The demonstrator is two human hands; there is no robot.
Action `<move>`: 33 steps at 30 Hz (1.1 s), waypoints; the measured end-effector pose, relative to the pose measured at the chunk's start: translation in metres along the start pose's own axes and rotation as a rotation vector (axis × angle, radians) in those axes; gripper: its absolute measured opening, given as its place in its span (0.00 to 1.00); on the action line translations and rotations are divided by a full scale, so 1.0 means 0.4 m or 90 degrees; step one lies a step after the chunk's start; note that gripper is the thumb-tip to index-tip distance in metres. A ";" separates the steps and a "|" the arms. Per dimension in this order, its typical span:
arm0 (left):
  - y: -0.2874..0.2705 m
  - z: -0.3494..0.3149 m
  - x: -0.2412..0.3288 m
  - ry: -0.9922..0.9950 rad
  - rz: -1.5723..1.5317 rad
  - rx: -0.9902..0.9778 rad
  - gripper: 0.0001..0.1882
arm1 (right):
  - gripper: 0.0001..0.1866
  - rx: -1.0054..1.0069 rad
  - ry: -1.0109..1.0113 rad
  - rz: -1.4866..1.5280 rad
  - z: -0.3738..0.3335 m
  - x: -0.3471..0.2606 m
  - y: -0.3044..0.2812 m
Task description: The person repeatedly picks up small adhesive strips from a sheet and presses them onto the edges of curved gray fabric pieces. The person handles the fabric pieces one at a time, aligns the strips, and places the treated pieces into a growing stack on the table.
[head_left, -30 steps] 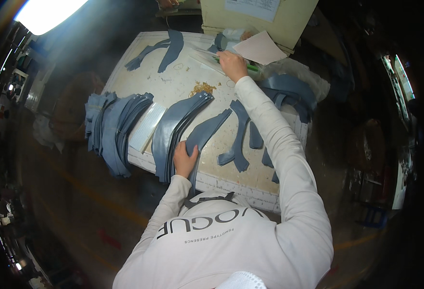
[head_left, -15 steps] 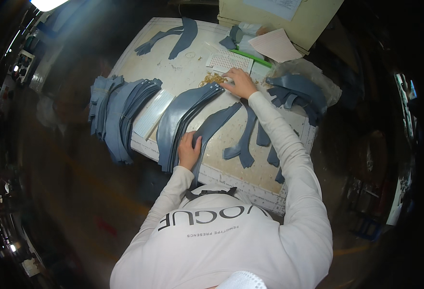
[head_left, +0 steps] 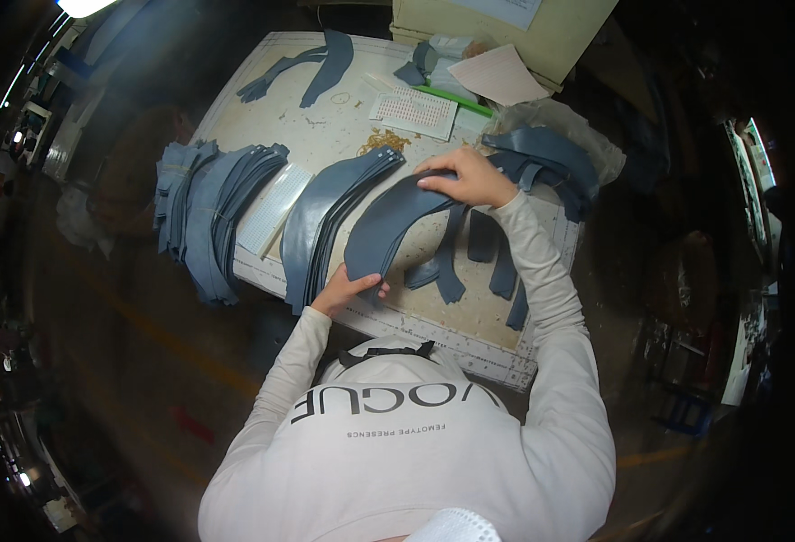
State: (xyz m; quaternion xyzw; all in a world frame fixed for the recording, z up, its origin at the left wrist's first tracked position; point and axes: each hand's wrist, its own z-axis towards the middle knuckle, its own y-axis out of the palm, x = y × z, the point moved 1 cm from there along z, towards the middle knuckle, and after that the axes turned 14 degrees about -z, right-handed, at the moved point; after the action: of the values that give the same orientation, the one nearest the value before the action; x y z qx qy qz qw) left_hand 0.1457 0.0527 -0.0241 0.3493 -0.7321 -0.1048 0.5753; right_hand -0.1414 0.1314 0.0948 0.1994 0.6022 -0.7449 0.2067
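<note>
Between both my hands is a small stack of curved blue-grey leather-like pieces (head_left: 388, 217), bowed over the near part of the table. My left hand (head_left: 350, 289) grips its lower end, thumb on top and fingers underneath. At the upper end my right hand (head_left: 471, 177) is closed round the edge, thumb on the top face. Just left of it lies a thicker stack of similar blue pieces (head_left: 320, 221), with small pale dots at its far tip. Beyond that tip is a little heap of yellow-brown rubber bands (head_left: 384, 141).
Banded bundles of blue pieces (head_left: 218, 217) overhang the table's left edge, beside a white ruled pad (head_left: 273, 212). Loose blue strips (head_left: 451, 262) lie at the near right. Further back are a printed card (head_left: 413, 110), pink paper (head_left: 498, 76) and a plastic bag (head_left: 587, 135) by more pieces.
My right hand has come from beside the rubber bands to the upper end of the small stack. My left hand has slid down to its lower end, and the stack is now gripped at both ends.
</note>
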 end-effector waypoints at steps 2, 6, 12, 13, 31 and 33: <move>0.007 0.009 0.039 -0.009 -0.020 -0.004 0.16 | 0.16 0.091 0.075 -0.016 -0.015 0.041 -0.076; 0.000 0.084 0.188 0.104 0.018 0.066 0.15 | 0.18 0.244 0.169 -0.012 -0.033 0.146 -0.126; 0.004 0.156 0.404 0.251 0.058 0.167 0.21 | 0.21 0.403 0.257 0.211 -0.025 0.323 0.023; 0.006 0.153 0.421 0.293 0.082 0.177 0.22 | 0.23 0.425 0.319 0.205 -0.023 0.356 0.055; -0.332 -0.240 0.061 0.021 0.275 0.514 0.23 | 0.14 0.304 0.411 -0.388 -0.115 0.274 0.137; -0.305 -0.209 0.023 0.142 0.244 0.501 0.24 | 0.13 0.300 0.375 -0.239 -0.100 0.220 0.161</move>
State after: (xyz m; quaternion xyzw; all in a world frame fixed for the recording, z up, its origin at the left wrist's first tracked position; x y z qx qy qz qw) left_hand 0.2691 -0.0218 -0.0583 0.4088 -0.7011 0.3284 0.4832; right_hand -0.1777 0.1525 -0.0135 0.3326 0.4743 -0.7983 -0.1648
